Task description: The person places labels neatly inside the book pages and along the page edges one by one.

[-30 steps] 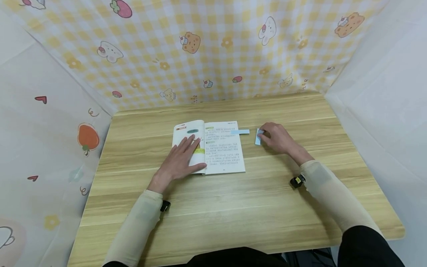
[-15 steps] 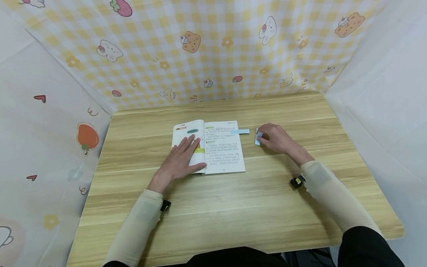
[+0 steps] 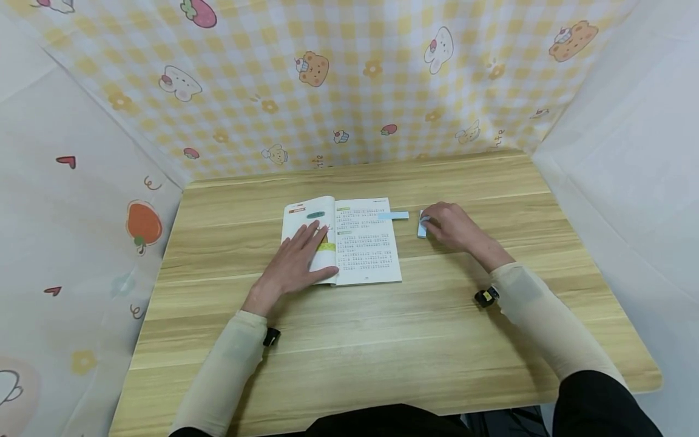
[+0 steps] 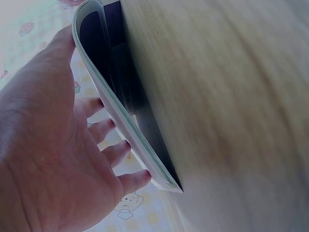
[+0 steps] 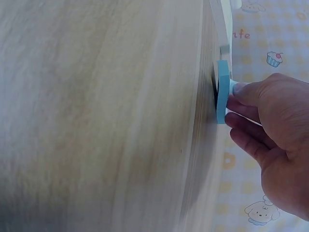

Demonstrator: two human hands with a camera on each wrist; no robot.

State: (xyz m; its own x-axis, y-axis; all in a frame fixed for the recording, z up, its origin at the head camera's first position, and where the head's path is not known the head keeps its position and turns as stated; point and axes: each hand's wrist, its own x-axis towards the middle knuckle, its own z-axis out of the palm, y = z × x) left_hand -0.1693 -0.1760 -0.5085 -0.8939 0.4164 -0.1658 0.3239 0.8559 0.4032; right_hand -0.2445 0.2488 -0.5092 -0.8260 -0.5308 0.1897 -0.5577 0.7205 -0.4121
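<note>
Blue notepad (image 5: 222,96) touches the right hand (image 3: 452,226), its fingers (image 5: 248,94) pinching.

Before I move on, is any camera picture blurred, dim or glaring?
Head: evenly lit, soft shadows beside sleeves, text on the book unreadable. Left wrist: top-left washed out, dark patch under the book, tabletop smeared. Right wrist: tabletop hazy, bottom-left dim, blue pad crisper.

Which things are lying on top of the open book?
The left hand rests on the left page, and a blue strip lies partly on the right page. What they cover cannot be seen.
</note>
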